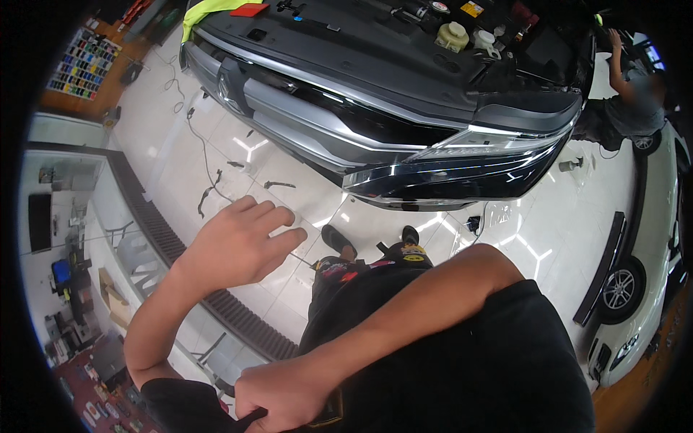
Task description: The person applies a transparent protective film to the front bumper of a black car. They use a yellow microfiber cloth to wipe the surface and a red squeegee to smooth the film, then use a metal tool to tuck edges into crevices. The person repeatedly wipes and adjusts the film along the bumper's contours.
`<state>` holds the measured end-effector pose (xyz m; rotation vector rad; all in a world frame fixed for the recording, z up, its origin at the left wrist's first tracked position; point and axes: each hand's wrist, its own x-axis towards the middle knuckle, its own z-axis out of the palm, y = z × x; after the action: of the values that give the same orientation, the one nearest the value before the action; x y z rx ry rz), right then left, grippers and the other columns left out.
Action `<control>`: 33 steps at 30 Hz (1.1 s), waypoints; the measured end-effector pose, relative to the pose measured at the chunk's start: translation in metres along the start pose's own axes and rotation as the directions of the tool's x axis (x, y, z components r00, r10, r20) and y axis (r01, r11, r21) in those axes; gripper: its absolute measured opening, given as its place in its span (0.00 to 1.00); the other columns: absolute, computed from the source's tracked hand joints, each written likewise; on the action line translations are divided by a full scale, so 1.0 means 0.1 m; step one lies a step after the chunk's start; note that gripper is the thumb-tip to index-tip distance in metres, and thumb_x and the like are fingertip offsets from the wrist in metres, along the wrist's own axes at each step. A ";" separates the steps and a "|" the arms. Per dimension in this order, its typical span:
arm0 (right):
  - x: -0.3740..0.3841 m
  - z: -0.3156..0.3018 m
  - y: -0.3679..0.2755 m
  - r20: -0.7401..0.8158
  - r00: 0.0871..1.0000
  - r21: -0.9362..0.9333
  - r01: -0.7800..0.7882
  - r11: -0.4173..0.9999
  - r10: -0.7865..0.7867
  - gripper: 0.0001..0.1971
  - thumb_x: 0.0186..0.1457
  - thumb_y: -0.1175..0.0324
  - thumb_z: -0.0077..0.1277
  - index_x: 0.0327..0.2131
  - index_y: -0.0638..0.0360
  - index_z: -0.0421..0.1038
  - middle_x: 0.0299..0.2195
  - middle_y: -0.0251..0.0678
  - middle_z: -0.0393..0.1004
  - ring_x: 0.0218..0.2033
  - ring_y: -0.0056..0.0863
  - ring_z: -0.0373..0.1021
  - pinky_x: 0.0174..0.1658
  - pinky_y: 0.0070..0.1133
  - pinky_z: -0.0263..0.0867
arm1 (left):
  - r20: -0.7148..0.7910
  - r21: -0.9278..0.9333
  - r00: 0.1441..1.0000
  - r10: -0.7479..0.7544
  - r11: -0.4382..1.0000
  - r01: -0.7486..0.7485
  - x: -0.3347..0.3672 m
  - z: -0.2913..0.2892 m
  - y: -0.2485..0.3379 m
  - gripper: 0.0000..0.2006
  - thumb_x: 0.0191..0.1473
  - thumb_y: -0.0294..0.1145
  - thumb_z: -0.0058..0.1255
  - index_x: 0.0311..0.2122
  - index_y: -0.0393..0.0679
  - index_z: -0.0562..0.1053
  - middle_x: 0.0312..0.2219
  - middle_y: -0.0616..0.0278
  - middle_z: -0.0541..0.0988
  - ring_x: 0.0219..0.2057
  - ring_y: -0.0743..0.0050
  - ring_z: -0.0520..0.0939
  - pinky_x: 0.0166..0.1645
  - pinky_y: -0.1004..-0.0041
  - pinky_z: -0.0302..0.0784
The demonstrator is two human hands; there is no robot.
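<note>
My left hand (242,242) is raised in front of me at the left, its fingers loosely bent and apart, with nothing visible in them. Its palm side is hidden. My right arm crosses my body, and my right hand (285,393) is closed on a fold of black shirt fabric (253,418) beside my left sleeve (184,405). Ahead stands the front of a dark car with its engine bay exposed; its silver grille (296,119) and headlight (476,143) are beyond both hands, touched by neither.
Cables (198,137) and dark strips (279,185) lie on the glossy tiled floor. A brown ribbed edge (155,234) runs along the left. At the right, another person (632,105) works beside the car, and a white car (624,328) stands nearby. A yellow-green cloth (206,11) lies on the dark car.
</note>
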<state>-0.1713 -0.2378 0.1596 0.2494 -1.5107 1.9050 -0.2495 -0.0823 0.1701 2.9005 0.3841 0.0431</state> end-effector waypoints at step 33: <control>-3.77 -1.18 -1.29 -0.693 0.520 0.070 -0.641 0.764 0.500 0.12 0.68 0.70 0.53 0.51 0.62 0.75 0.39 0.34 0.81 0.37 0.19 0.76 0.42 0.18 0.69 | -0.217 -0.638 0.067 -0.974 0.194 0.745 2.99 2.40 0.76 0.54 0.49 0.27 0.59 0.70 0.16 0.36 0.52 0.36 0.64 0.44 0.42 0.80 0.46 0.60 0.81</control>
<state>0.2199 -0.2646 0.0218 -1.0946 -1.2965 1.9497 0.0726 -0.1262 -0.0474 1.6360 1.9910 0.7610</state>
